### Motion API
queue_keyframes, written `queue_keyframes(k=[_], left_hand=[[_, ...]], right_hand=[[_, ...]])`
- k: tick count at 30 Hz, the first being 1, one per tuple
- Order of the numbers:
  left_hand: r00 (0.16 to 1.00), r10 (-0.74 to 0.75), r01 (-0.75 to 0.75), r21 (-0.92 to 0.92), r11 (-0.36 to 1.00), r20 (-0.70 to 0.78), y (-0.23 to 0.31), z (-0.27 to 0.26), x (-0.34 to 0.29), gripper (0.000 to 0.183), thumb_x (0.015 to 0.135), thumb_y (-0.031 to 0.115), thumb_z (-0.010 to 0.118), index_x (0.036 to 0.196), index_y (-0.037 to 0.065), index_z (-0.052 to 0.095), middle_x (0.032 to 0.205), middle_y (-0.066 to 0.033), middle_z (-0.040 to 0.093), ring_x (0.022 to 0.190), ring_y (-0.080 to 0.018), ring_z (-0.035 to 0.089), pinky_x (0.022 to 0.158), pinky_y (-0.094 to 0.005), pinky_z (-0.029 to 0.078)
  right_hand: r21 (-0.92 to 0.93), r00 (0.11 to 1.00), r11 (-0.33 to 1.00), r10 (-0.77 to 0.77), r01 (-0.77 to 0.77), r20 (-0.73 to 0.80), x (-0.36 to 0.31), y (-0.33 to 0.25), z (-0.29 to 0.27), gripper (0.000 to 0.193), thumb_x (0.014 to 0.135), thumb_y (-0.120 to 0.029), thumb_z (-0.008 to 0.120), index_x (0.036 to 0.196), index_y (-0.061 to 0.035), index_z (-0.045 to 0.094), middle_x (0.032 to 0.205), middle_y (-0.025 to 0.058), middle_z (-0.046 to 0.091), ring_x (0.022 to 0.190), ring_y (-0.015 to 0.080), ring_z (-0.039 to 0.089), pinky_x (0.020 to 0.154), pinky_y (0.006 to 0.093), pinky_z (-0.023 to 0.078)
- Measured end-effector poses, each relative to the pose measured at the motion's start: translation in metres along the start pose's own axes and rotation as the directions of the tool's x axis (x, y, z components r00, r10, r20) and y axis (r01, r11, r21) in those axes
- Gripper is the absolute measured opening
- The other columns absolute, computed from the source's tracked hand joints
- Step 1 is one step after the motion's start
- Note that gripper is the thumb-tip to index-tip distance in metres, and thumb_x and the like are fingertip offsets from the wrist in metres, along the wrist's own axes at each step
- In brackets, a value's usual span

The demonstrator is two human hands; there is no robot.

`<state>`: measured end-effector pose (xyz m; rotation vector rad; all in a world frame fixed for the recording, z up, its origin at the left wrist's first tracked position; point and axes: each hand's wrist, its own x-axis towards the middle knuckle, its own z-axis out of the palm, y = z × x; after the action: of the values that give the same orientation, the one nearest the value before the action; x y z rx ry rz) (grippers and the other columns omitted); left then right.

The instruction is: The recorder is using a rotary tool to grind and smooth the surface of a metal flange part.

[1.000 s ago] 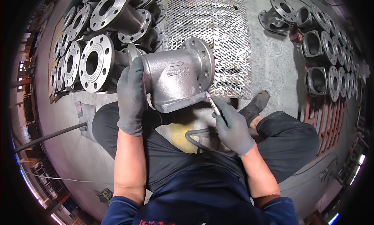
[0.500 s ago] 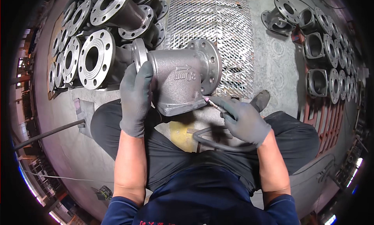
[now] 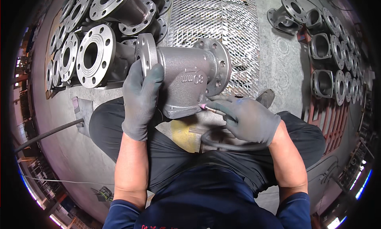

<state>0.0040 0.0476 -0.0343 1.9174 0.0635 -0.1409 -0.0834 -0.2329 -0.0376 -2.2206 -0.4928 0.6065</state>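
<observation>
Braces flanged valve body (image 3: 184, 76) before the lap (image 3: 164, 159) with left hand (image 3: 139, 101) clamped on its left flange (image 3: 147, 50). Grips pink-tipped pencil grinder (image 3: 214, 111) in closed right hand (image 3: 252, 120) at the lower flange (image 3: 180, 111). Calls for light, even pressure.

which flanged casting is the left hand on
The middle casting, directly before the person: the left hand holds its left flange; the others sit grouped either side.

Flanged castings (image 3: 102, 52) are crowding the way beyond the left grip (image 3: 143, 98), the grey valve body (image 3: 184, 76) is blocking the span between it and the right grip (image 3: 252, 118), and a hose (image 3: 238, 146) is looping below the latter, while the floor (image 3: 279, 66) between the metal grating (image 3: 238, 38) and the far-right row of castings (image 3: 337, 80) is leaving a lane.
</observation>
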Motion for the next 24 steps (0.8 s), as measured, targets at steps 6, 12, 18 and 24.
queue_keyframes(k=[6, 12, 18, 24], left_hand=[[1.0, 0.01, -0.009, 0.011, 1.0, -0.018, 0.003, 0.001, -0.002, 0.045, 0.108, 0.04, 0.072, 0.118, -0.004, 0.071, 0.095, -0.0059, 0.071, 0.088, -0.0118, 0.059, 0.079, -0.033, 0.052], [0.999, -0.017, 0.015, -0.047, 0.999, -0.042, 0.006, 0.011, -0.002, 0.047, 0.108, 0.04, 0.073, 0.118, -0.005, 0.071, 0.095, -0.0067, 0.071, 0.089, -0.0124, 0.06, 0.081, -0.0331, 0.052], [0.997, -0.001, 0.005, 0.051, 0.999, -0.071, 0.014, 0.018, -0.001, 0.049, 0.108, 0.042, 0.074, 0.115, -0.007, 0.07, 0.095, -0.016, 0.075, 0.088, -0.0211, 0.068, 0.082, -0.039, 0.055], [0.968, 0.238, -0.187, 0.405, 0.895, -0.079, -0.007, 0.022, 0.005, 0.06, 0.106, 0.049, 0.074, 0.119, -0.01, 0.07, 0.101, -0.0275, 0.076, 0.094, -0.042, 0.074, 0.087, -0.0495, 0.056]], right_hand=[[0.063, 0.991, 0.992, 0.111, -0.106, -0.07, -0.011, -0.01, 0.01, 0.06, 0.095, -0.008, 0.06, 0.155, -0.011, 0.062, 0.131, 0.026, 0.073, 0.109, 0.0437, 0.074, 0.095, 0.0524, 0.06], [0.023, 0.966, 0.994, 0.113, -0.111, -0.234, -0.021, -0.007, 0.035, 0.063, 0.095, -0.009, 0.063, 0.158, -0.0141, 0.058, 0.103, 0.0226, 0.069, 0.088, 0.0446, 0.071, 0.086, 0.0542, 0.059], [0.157, 0.938, 0.984, 0.134, -0.087, -0.32, -0.02, -0.032, 0.048, 0.066, 0.095, -0.006, 0.067, 0.159, -0.0123, 0.056, 0.103, 0.0224, 0.068, 0.089, 0.0433, 0.072, 0.083, 0.0526, 0.059], [0.396, 0.795, 0.911, 0.324, -0.117, -0.512, -0.027, 0.01, 0.083, 0.055, 0.098, -0.002, 0.062, 0.153, -0.0062, 0.062, 0.121, 0.027, 0.073, 0.106, 0.046, 0.073, 0.092, 0.0499, 0.059]])
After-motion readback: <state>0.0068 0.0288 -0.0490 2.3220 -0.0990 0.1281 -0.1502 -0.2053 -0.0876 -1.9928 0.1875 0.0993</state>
